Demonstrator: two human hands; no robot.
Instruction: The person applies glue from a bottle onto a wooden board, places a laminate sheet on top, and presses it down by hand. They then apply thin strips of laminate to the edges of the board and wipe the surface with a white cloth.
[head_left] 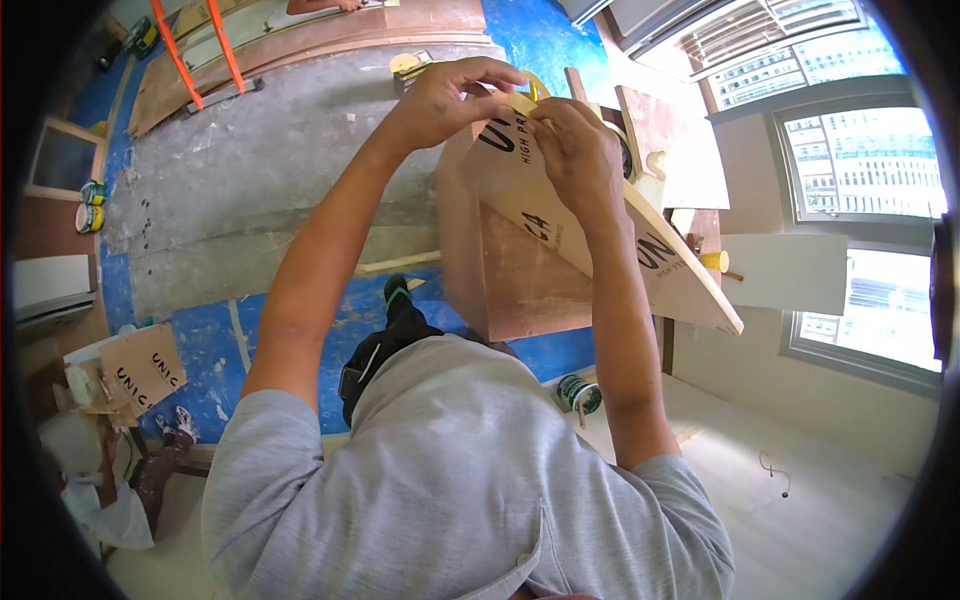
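Note:
My left hand [450,103] and my right hand [583,160] meet above the far end of a tan printed board [540,195]. Between their fingertips is a small pale yellow strip [521,103], pinched from both sides; its exact kind is unclear. A bright yellow loop [538,84] curves just beyond the fingers. The board lies at a slant across a brown wooden box [535,285], its near end jutting out to the right. My right forearm covers part of the board.
Behind my left hand lies a yellow-and-black tool [410,70]. An orange ladder [200,55] stands far left. A dark green tin [578,393] is on the floor near my right arm. Another person [110,490] sits lower left; someone's hand [345,4] shows at the top.

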